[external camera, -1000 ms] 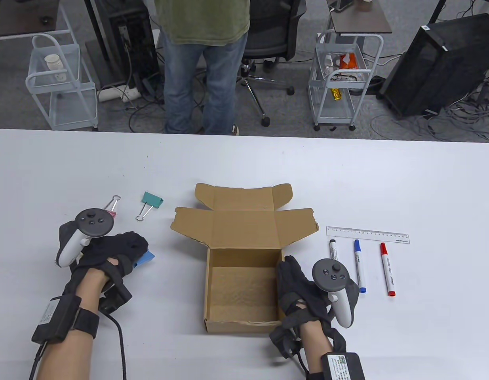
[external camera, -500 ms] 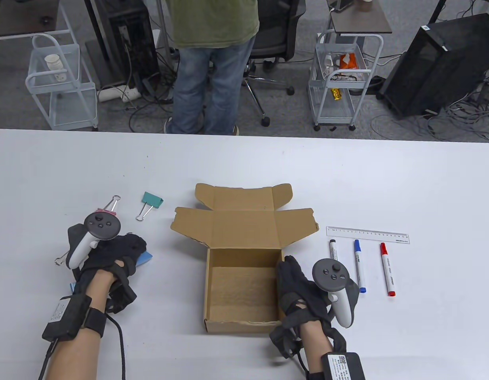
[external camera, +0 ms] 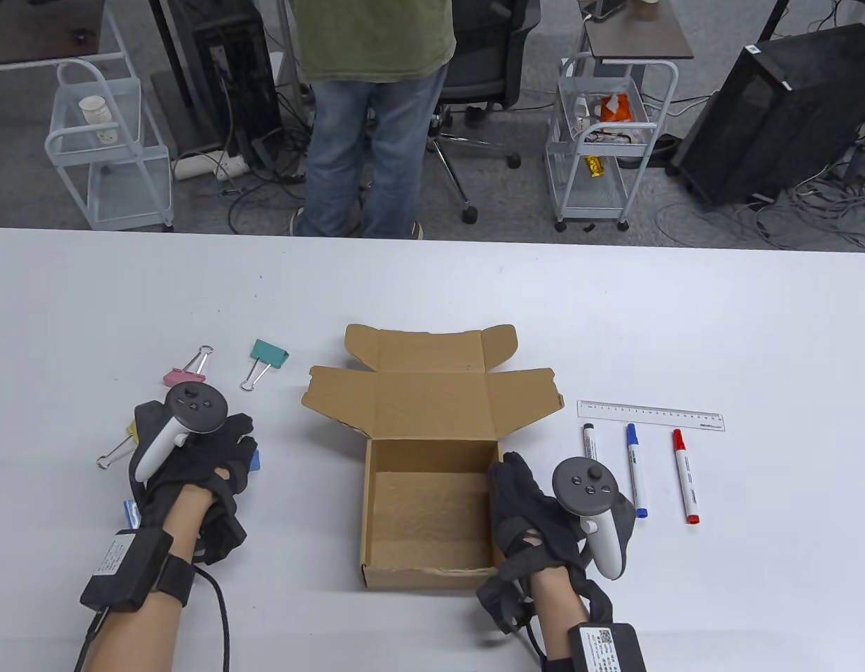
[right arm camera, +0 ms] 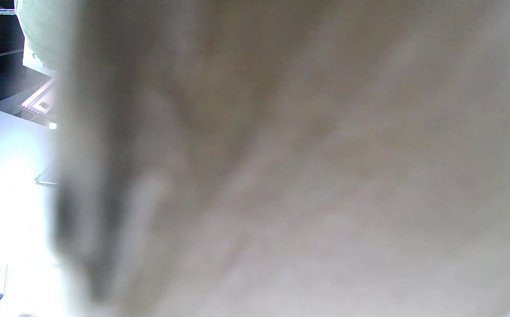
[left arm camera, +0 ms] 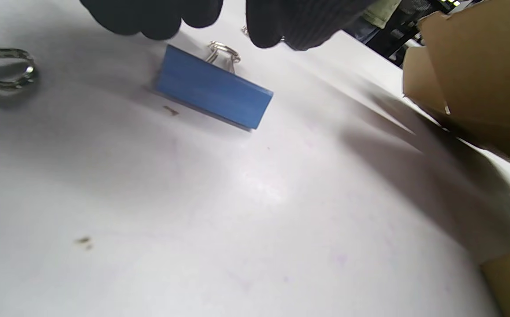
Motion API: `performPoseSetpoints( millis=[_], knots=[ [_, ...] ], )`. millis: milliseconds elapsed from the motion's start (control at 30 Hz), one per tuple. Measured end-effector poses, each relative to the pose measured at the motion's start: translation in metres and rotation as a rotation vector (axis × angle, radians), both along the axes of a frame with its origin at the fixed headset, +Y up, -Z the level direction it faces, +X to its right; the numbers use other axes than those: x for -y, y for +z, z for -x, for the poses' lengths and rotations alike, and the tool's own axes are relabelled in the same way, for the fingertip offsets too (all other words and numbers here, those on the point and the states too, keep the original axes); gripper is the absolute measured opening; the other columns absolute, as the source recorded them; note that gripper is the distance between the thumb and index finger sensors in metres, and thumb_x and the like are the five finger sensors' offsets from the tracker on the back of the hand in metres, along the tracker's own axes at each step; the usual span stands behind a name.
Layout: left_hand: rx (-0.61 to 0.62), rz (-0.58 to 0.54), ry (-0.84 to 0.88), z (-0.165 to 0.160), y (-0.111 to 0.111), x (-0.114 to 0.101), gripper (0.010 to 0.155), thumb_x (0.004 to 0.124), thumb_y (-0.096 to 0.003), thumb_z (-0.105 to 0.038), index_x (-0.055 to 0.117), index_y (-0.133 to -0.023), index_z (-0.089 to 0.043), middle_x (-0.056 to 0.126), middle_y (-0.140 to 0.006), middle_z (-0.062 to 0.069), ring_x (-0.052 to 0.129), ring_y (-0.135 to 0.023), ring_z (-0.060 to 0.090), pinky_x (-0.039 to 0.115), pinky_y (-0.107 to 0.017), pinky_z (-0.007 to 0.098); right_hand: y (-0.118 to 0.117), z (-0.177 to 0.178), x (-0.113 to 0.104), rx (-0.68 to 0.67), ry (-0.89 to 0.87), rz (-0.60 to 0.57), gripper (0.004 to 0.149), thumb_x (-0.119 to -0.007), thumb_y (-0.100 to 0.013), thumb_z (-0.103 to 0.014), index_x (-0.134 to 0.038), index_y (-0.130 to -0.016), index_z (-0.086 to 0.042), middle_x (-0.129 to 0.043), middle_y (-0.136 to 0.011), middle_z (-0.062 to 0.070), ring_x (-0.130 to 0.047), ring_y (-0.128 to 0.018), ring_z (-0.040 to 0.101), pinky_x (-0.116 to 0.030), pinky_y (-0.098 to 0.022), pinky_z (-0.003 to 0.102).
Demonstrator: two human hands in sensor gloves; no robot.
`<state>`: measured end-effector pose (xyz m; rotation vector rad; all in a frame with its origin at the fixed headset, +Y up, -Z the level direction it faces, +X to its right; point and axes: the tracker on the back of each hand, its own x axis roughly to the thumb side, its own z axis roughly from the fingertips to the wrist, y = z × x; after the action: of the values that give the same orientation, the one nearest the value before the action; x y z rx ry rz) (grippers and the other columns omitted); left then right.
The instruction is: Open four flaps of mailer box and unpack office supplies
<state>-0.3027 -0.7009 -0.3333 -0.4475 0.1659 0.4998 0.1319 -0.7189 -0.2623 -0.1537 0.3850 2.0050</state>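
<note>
The brown mailer box (external camera: pixel 376 483) stands at the table's middle with its flaps folded out and nothing showing inside. My left hand (external camera: pixel 241 439) hovers left of it, fingers spread. In the left wrist view the fingertips (left arm camera: pixel 149 15) hang just above a blue binder clip (left arm camera: pixel 213 94) that lies flat on the table, with no contact. My right hand (external camera: pixel 510 476) rests on the box's right wall; its grip does not show. Blurred cardboard (right arm camera: pixel 281 167) fills the right wrist view.
A pink clip (external camera: pixel 183 374), a teal clip (external camera: pixel 267 357) and a yellow clip (external camera: pixel 120 448) lie around my left hand. A small blue item (external camera: pixel 131 513) lies by my left wrist. A clear ruler (external camera: pixel 649 416) and three markers (external camera: pixel 635 469) lie right of the box.
My left hand has drawn back toward me and a little right, uncovering the pink and yellow clips. The blue clip stays on the table. My right hand and the box have not moved.
</note>
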Motion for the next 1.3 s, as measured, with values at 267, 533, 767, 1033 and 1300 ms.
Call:
performPoseSetpoints(
  millis=[267,533,767,1033,1300],
  knots=[
    [0.068,-0.127,0.279,-0.026,0.022,-0.017,0.074,0.061,-0.0595,-0.046,0.039,-0.114,-0.001,0.035,-0.119,0.032,0.043,-0.107,0.06,0.051,-0.073,0.066,0.0,0.0,0.0,0.0,-0.005,0.002,0.069,-0.04,-0.065,-0.043,-0.031,-0.115,0.003,-0.046,-0.117,0.039,-0.063,-0.094,0.067,-0.058,-0.067,0.073],
    [0.131,-0.146,0.465,-0.055,0.041,-0.024,0.08,0.057,-0.0594,-0.05,0.036,-0.114,0.005,0.033,-0.119,0.036,0.041,-0.108,0.062,0.05,-0.073,0.068,0.0,0.0,0.0,0.001,-0.01,0.003,0.069,-0.04,-0.065,-0.043,-0.031,-0.115,0.003,-0.046,-0.118,0.039,-0.063,-0.094,0.067,-0.058,-0.067,0.073],
    [0.125,-0.08,0.668,-0.08,0.05,-0.012,0.084,0.056,-0.0598,-0.053,0.031,-0.113,0.008,0.03,-0.118,0.039,0.038,-0.108,0.064,0.05,-0.073,0.068,0.001,0.0,0.0,0.002,-0.013,0.002,0.069,-0.04,-0.065,-0.043,-0.031,-0.115,0.003,-0.046,-0.117,0.039,-0.063,-0.094,0.067,-0.058,-0.067,0.073],
    [0.098,-0.023,0.807,-0.102,0.05,0.009,0.084,0.058,-0.0615,-0.05,0.024,-0.113,0.007,0.024,-0.118,0.039,0.033,-0.109,0.063,0.046,-0.074,0.068,0.001,0.0,0.0,0.002,-0.016,0.002,0.069,-0.04,-0.065,-0.043,-0.031,-0.115,0.003,-0.046,-0.117,0.039,-0.063,-0.094,0.067,-0.058,-0.067,0.073],
    [0.135,0.019,0.883,-0.116,0.048,0.021,0.08,0.058,-0.0635,-0.044,0.018,-0.113,0.004,0.019,-0.119,0.036,0.027,-0.111,0.06,0.04,-0.076,0.066,0.001,-0.001,0.0,0.003,-0.018,0.001,0.069,-0.04,-0.065,-0.043,-0.031,-0.115,0.003,-0.046,-0.118,0.039,-0.063,-0.094,0.067,-0.058,-0.068,0.073]
  ],
)
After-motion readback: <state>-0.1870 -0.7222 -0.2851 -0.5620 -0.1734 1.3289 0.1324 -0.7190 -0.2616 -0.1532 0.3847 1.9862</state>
